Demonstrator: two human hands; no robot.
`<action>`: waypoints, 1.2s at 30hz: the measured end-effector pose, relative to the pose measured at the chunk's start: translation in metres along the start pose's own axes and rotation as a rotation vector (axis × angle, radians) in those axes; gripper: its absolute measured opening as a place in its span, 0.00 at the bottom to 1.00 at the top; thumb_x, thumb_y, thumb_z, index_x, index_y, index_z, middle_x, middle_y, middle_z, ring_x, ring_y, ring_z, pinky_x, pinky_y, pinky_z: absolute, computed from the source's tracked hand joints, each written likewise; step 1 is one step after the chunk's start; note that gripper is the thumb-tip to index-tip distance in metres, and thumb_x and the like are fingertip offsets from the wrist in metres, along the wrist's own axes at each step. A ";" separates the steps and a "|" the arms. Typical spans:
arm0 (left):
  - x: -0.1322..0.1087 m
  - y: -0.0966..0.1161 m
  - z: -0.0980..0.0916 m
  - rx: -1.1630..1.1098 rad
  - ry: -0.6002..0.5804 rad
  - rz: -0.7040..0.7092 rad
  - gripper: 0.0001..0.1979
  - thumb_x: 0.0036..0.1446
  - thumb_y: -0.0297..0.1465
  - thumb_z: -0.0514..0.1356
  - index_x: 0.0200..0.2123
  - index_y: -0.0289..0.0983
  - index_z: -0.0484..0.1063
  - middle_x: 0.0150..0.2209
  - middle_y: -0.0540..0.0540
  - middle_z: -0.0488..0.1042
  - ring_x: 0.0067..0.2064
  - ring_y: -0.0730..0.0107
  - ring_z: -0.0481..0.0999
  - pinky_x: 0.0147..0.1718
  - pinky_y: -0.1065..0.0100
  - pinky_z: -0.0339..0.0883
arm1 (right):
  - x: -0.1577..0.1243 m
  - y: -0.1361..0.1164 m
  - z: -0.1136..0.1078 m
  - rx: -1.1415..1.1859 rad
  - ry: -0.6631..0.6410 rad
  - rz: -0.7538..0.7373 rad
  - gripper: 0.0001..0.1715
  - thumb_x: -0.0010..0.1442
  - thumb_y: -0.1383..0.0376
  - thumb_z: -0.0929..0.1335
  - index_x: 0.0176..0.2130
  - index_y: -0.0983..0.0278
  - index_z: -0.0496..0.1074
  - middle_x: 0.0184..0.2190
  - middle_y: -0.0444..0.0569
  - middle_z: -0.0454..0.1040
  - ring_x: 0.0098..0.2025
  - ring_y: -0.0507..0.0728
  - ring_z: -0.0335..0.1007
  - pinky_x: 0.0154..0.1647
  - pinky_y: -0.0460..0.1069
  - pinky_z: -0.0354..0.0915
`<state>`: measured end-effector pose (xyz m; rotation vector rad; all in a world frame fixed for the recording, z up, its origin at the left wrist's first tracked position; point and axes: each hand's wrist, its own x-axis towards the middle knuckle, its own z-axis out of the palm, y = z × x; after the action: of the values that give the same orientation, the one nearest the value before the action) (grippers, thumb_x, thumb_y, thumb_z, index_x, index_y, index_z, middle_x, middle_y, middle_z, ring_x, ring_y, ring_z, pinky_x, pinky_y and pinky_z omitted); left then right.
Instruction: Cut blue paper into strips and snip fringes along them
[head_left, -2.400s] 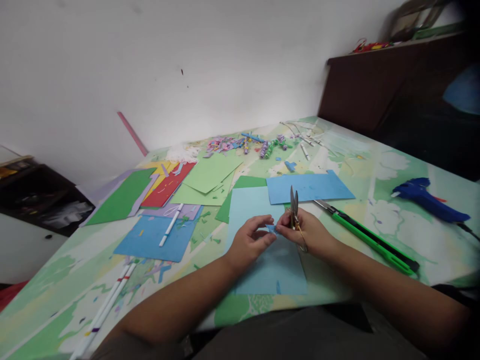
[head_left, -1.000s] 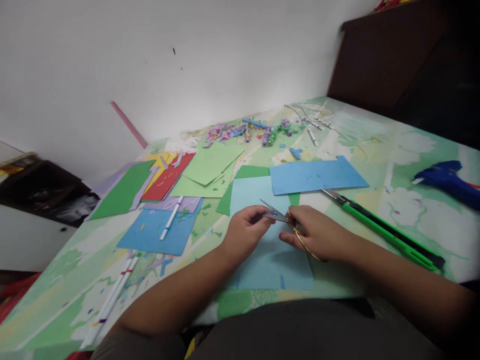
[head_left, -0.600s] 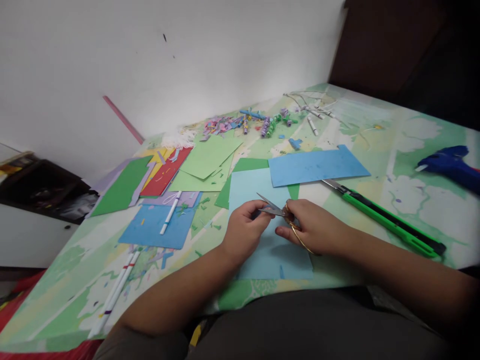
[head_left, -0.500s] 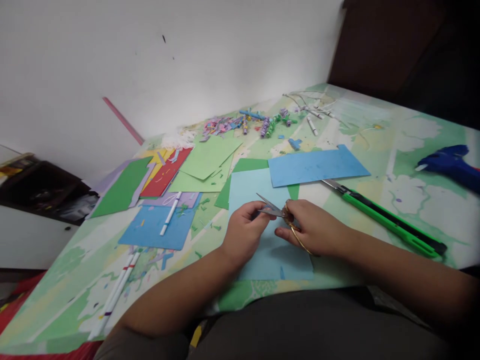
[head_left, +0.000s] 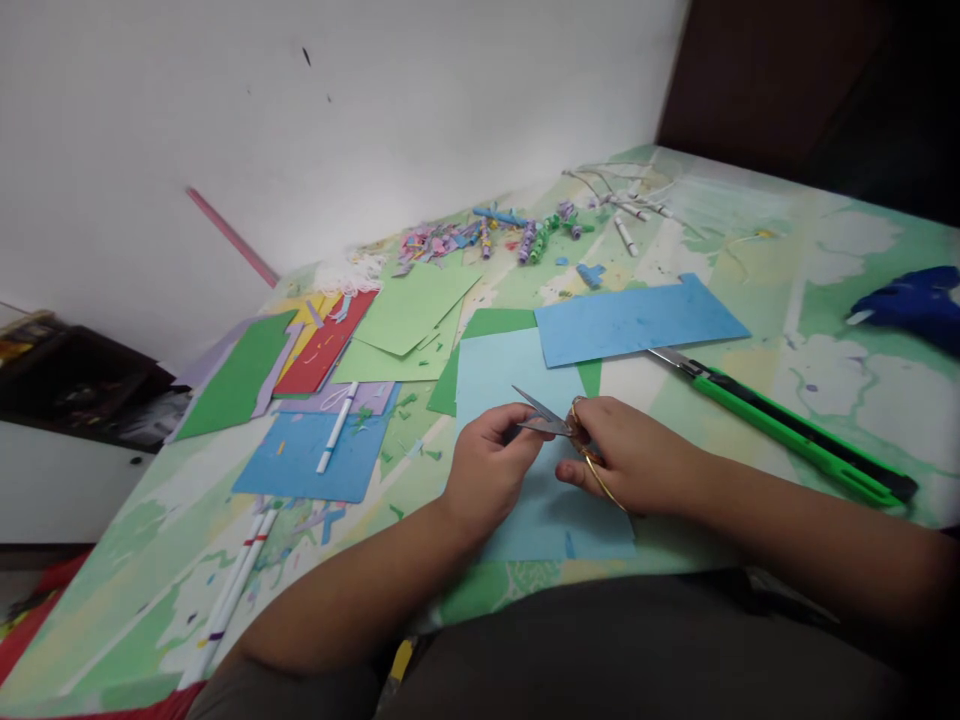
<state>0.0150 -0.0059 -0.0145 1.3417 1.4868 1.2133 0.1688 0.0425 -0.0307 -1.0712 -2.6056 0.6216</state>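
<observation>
In the head view my right hand [head_left: 637, 455] grips a pair of scissors [head_left: 553, 418] by the gold handles, the blades parted and pointing left. My left hand [head_left: 495, 465] is closed in a pinch at the blades; whatever small piece its fingertips hold is hidden. Both hands are over a light blue sheet [head_left: 495, 370] lying on the table, with a small dark blue scrap [head_left: 569, 545] near its front edge. Just beyond lies a blue sheet [head_left: 637, 320], partly over the light blue one.
A green box cutter [head_left: 802, 425] with its blade out lies to the right, and a blue glue gun [head_left: 907, 305] beyond it. Coloured sheets [head_left: 236, 375], a white marker [head_left: 337, 428] and scraps lie left. Beaded-looking curled pieces [head_left: 540, 240] and white sticks [head_left: 625, 236] are at the back.
The camera view has shifted slightly, so the table things sit a little differently. Both hands and the scissors keep nearly the same pose, blades still parted.
</observation>
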 end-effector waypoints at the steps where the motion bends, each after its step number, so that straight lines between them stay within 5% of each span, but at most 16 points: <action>1: 0.000 0.000 0.000 0.006 0.004 0.000 0.04 0.47 0.27 0.57 0.23 0.36 0.71 0.23 0.52 0.71 0.29 0.74 0.68 0.32 0.72 0.61 | 0.000 0.000 0.001 -0.005 0.000 0.003 0.17 0.50 0.52 0.64 0.28 0.64 0.59 0.26 0.49 0.66 0.30 0.56 0.59 0.27 0.48 0.54; 36: 0.005 0.001 -0.013 0.129 -0.086 0.011 0.06 0.46 0.26 0.56 0.21 0.36 0.72 0.25 0.51 0.72 0.31 0.72 0.69 0.32 0.70 0.61 | 0.002 0.007 0.006 -0.237 -0.018 -0.011 0.24 0.53 0.47 0.61 0.31 0.66 0.65 0.24 0.51 0.70 0.28 0.58 0.66 0.24 0.48 0.53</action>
<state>0.0024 -0.0031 -0.0100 1.4701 1.5199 1.0683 0.1687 0.0466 -0.0394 -1.1211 -2.7509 0.3268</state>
